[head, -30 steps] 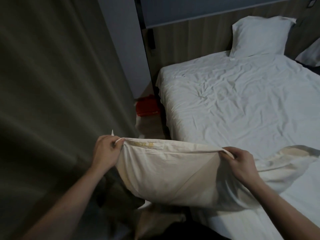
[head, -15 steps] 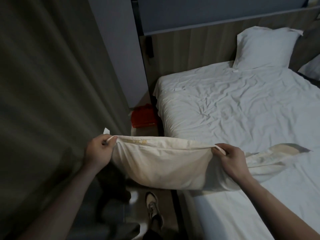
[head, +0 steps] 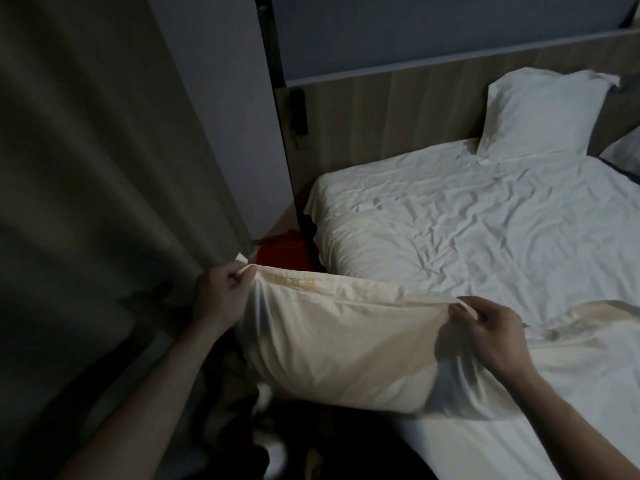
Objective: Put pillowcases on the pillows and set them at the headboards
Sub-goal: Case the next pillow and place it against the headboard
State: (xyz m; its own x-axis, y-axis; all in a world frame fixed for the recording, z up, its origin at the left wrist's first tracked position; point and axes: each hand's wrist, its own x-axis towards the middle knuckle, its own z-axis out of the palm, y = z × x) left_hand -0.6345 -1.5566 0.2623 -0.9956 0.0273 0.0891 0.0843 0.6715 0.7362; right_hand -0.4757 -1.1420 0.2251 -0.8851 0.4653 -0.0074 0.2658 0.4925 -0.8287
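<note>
- View: single head-worn wide-angle camera; no second view, so nothing shared.
- Position: standing beside the bed (head: 467, 237), near its long edge, curtain (head: 86, 168) close on the left.
- Direction: forward and down, angled toward the headboard (head: 381, 109) at upper right.
- Nearness: left hand (head: 221, 292) and right hand (head: 491, 334) close, in the lower frame; headboard far.
- Distortion: straight edges bow toward the borders.

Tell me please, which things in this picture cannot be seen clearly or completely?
Head view only:
- Yellow print on the held pillow: too blurred to read.
- Red object on the floor: half hidden by that pillow and the bed.
- Second pillow: cut off by the right edge.
- Floor below the left hand: too dark.
</note>
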